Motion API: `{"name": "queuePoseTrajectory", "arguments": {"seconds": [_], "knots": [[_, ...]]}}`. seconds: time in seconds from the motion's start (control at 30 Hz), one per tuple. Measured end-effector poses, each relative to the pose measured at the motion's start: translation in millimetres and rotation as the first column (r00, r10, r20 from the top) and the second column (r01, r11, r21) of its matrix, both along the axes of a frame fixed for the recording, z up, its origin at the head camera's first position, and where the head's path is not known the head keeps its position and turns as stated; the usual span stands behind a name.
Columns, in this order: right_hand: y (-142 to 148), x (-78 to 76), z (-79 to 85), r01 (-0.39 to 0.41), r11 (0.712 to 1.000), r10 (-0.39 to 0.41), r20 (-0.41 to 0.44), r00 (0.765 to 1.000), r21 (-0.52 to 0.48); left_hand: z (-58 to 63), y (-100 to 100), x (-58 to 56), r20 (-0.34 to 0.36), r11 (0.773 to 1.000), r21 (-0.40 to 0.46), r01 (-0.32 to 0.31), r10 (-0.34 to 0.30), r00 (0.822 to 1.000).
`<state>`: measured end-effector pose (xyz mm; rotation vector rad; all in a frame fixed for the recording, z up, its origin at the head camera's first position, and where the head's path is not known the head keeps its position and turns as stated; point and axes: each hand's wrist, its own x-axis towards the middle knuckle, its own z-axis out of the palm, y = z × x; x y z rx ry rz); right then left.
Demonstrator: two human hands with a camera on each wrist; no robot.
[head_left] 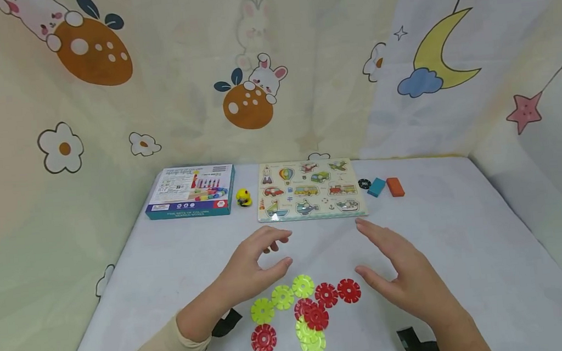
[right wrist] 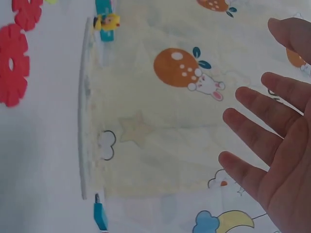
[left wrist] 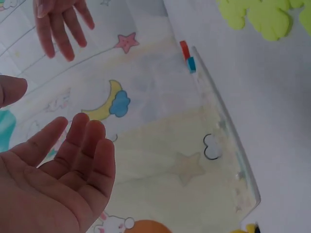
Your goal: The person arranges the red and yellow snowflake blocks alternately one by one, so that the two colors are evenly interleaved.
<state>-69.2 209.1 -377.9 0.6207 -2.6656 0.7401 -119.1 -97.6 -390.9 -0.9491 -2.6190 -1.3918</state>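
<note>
Several flower-shaped plastic discs lie on the white table in front of me, some lime green (head_left: 283,297) and some red (head_left: 349,291). A few of them overlap in the middle, with a red disc (head_left: 316,316) on top. My left hand (head_left: 258,262) hovers above the left side of the discs, its fingers relaxed and slightly bent. To their right my right hand (head_left: 402,270) is raised, fingers extended and thumb apart. Both palms face inward and neither hand holds anything. In the right wrist view the right fingers (right wrist: 257,126) are spread and bare.
A wooden picture puzzle board (head_left: 310,189) lies at the back. Left of it are a small yellow duck (head_left: 243,197) and a flat box (head_left: 190,192). To its right lie a black round piece (head_left: 364,184), a blue block (head_left: 376,187) and an orange block (head_left: 395,187).
</note>
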Motion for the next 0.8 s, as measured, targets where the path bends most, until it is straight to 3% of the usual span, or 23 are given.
{"name": "queuePoseTrajectory", "arguments": {"seconds": [0.2, 0.33, 0.5, 0.6, 0.7, 0.8], "knots": [[-16.3, 8.7, -26.8, 0.007, 0.995, 0.003, 0.093, 0.996, -0.101, -19.6, 6.4, -7.7, 0.141, 0.996, 0.019, 0.086, -0.088, 0.986], [-22.4, 11.7, -40.6, 0.040, 0.983, -0.008, 0.179, 0.984, -0.179, -31.6, 10.4, -11.4, 0.249, 0.991, 0.018, 0.134, -0.135, 0.959], [-22.0, 7.8, -51.6, 0.068, 0.975, -0.011, 0.261, 0.965, -0.211, -40.0, 17.7, -13.1, 0.346, 0.980, -0.056, 0.191, -0.160, 0.924], [-19.5, 4.5, -57.6, 0.080, 0.976, -0.010, 0.328, 0.945, -0.201, -45.5, 21.4, -12.9, 0.387, 0.966, -0.115, 0.229, -0.169, 0.907], [-17.9, 1.4, -63.8, 0.103, 0.975, -0.013, 0.414, 0.910, -0.195, -52.6, 24.5, -13.5, 0.419, 0.955, -0.157, 0.251, -0.166, 0.893], [-17.3, -1.5, -69.5, 0.131, 0.976, -0.030, 0.490, 0.871, -0.174, -58.7, 27.7, -15.0, 0.424, 0.945, -0.211, 0.249, -0.141, 0.895]]}}
